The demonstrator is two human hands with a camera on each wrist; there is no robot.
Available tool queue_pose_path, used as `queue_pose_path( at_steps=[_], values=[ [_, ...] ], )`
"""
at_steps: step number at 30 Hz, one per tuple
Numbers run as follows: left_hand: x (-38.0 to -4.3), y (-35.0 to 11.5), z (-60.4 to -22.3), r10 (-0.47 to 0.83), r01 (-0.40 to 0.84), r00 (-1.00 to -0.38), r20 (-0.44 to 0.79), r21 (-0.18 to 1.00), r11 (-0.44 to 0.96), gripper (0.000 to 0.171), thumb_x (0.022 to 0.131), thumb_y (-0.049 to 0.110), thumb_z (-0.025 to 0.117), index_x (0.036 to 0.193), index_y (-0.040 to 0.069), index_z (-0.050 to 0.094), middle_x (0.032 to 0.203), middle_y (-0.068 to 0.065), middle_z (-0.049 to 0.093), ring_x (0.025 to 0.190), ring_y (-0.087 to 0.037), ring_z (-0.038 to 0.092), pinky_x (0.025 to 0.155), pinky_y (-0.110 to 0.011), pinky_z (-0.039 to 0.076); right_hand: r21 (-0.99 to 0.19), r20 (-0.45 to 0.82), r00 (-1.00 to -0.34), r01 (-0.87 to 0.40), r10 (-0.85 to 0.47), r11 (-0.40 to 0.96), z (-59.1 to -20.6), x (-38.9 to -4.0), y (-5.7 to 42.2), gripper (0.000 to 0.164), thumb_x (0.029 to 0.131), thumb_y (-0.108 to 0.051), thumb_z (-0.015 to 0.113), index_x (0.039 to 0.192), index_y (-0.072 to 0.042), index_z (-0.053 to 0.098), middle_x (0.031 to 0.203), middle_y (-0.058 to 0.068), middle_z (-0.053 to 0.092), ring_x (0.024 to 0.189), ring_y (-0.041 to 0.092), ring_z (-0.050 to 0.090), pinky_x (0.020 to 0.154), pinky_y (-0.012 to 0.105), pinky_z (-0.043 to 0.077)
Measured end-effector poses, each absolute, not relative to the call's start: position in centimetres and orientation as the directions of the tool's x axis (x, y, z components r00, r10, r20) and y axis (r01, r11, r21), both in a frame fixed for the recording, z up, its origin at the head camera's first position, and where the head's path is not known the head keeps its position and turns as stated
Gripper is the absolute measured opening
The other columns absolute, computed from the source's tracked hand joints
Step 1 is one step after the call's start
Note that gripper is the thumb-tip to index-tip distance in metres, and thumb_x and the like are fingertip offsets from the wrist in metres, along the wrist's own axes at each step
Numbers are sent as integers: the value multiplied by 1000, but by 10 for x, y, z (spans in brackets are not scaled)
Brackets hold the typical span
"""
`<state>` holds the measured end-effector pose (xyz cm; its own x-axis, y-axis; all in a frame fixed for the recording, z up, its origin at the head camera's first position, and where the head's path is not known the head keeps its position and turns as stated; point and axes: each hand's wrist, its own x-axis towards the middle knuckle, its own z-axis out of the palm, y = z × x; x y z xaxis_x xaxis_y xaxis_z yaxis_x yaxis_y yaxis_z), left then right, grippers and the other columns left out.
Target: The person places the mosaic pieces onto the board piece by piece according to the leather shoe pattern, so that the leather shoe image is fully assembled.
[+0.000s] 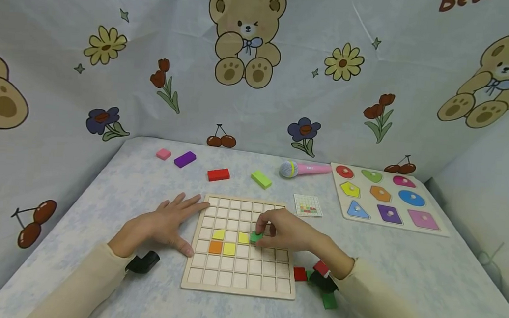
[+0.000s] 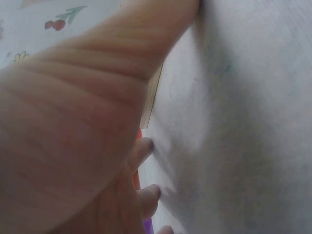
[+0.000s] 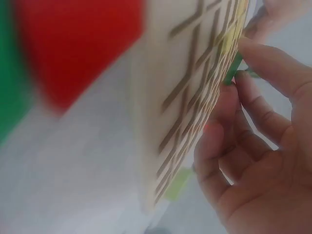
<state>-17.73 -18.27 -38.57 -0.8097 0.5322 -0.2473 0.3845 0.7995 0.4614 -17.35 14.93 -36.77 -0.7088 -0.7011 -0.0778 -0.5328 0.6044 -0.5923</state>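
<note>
A wooden grid board (image 1: 238, 291) lies flat on the table. Spread fingers of my left hand (image 1: 161, 225) flank its left side, thumb and index fingertip right at the edge. Over the middle of the grid my right hand (image 1: 288, 229) pinches a small green tile (image 1: 255, 238) between thumb and fingers; the right wrist view shows this green tile (image 3: 234, 68) tilted close to the board. Just left of it sits a yellow tile (image 1: 243, 238). Further left in the cells are a cut-cornered yellow tile (image 1: 218, 234), an orange tile (image 1: 215, 247) and another yellow tile (image 1: 229, 249).
Loose red tiles (image 1: 300, 274) and green tiles (image 1: 329, 300) lie beside the board under my right wrist. Behind it are a red block (image 1: 218, 174), a lime block (image 1: 261, 179), a purple block (image 1: 185, 159), a pattern card (image 1: 308, 205), a toy microphone (image 1: 309, 169) and a shape puzzle (image 1: 356, 195).
</note>
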Motion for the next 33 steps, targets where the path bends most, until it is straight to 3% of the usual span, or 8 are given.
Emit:
queue_pose_path(
  at_steps=[11,21,33],
  values=[
    [-179,-184,-385,538,389,-802,-260,455,801,121,62,60,88,159,20,27,168,-17,13,151,-51,2,114,-76,6,-551,-91,-638,-608,-765,572,-365,-161,100,17,86,-24,81,91,-16,67,83,-5,64,62,3,50,64,18,45],
    [-175,-184,-388,551,405,-800,-237,465,787,120,62,61,87,159,19,28,167,-18,15,151,-52,3,112,-77,7,-505,-108,-532,-699,-840,507,-368,-154,72,15,87,-26,80,91,-18,67,86,-9,66,69,1,52,66,14,44],
    [-176,-183,-385,563,423,-795,-226,457,782,120,63,60,87,159,17,28,167,-20,15,151,-53,4,112,-78,8,-412,-138,-533,-735,-834,538,-367,-144,60,16,86,-29,80,94,-22,68,89,-13,64,80,0,57,69,12,44]
  ],
)
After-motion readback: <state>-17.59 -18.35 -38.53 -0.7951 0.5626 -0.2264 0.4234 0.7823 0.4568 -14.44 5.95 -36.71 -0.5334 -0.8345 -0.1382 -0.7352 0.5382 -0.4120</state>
